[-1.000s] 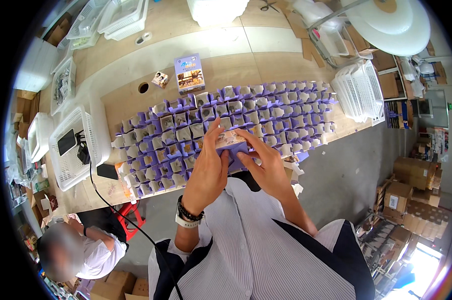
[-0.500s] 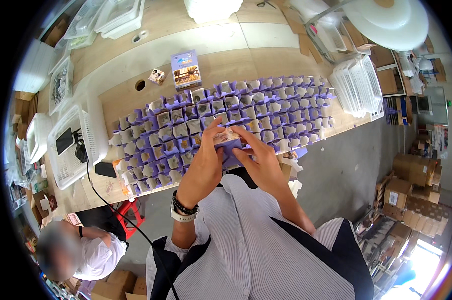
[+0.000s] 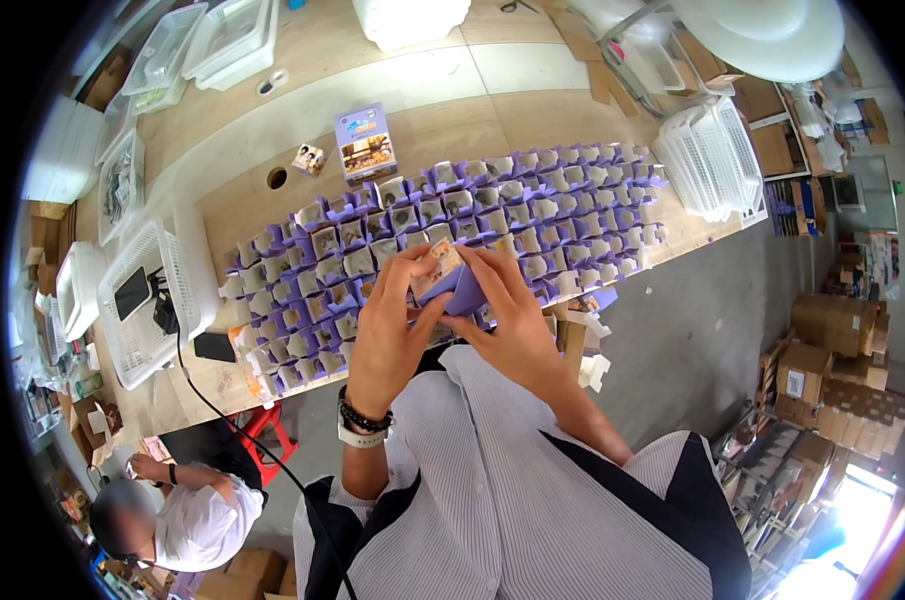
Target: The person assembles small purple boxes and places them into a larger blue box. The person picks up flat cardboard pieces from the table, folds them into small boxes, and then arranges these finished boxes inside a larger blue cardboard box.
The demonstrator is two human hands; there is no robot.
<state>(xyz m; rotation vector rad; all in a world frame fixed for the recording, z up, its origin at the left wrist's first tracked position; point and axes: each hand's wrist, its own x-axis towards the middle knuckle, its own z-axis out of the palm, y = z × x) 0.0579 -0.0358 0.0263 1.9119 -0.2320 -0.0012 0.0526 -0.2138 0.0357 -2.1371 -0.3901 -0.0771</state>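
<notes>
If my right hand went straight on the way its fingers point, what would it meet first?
Your right hand would probably first push into the purple box it holds with the left hand; beyond, the rows of open boxes seem in line, though depth is unclear.

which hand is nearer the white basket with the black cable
Left. The left hand is right of the white basket, holding a purple box; the right hand is farther right, on the box's other side.
</notes>
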